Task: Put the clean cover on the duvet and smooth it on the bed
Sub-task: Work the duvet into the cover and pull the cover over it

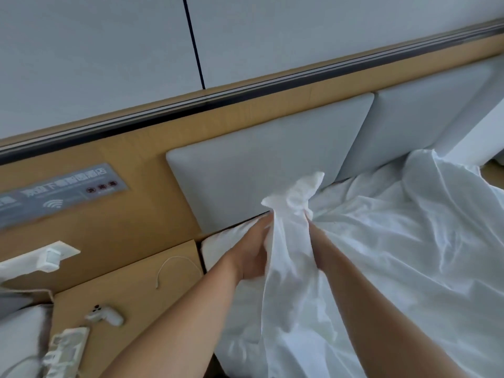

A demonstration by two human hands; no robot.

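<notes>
The white duvet cover [395, 241] lies rumpled across the bed, with one corner bunched up and raised near the padded headboard. My left hand [253, 252] grips the left side of that bunched corner [294, 197], fingers curled into the cloth. My right hand [313, 230] is mostly hidden under the fabric; only the wrist and forearm show, running up into the same bunch. A fold of cover hangs down between my two forearms. The duvet itself cannot be told apart from the cover.
A grey padded headboard [267, 154] backs the bed. At left a wooden bedside shelf [131, 290] carries a white cable [177, 266], a white remote [105, 315] and a power strip [68, 347]. A wall switch panel [60, 192] sits above it.
</notes>
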